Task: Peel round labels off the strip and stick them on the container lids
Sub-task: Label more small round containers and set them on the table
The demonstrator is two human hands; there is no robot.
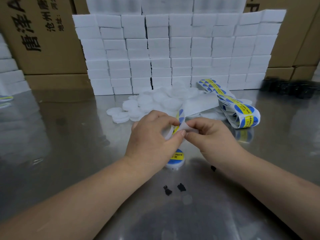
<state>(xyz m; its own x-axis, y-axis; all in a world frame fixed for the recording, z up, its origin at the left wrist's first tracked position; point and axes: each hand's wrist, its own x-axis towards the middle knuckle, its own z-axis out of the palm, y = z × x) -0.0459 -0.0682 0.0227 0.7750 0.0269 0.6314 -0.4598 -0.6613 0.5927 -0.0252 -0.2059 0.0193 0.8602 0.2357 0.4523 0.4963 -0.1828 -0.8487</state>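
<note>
Left hand [152, 135] grips lid [170, 132], right hand [209, 135] pinches label strip [200, 103]; shiny steel table [69, 135], foam-block wall [173, 49], cartons [43, 40] behind.

A shiny metal table [69, 135] carries everything. Near its middle stands a small white container [175, 161] with a blue-and-yellow label on its lid. Beyond the container lies a loose heap of white lids [152, 103]. Beyond it and to the right lies a folded label strip [245, 115] — blue rounds crossed by yellow bands. Farther back from the container, behind the heap, white blocks [173, 49] are stacked into a wall. On the near side of the container lie small black scraps [167, 190] — well apart from the heap.
</note>
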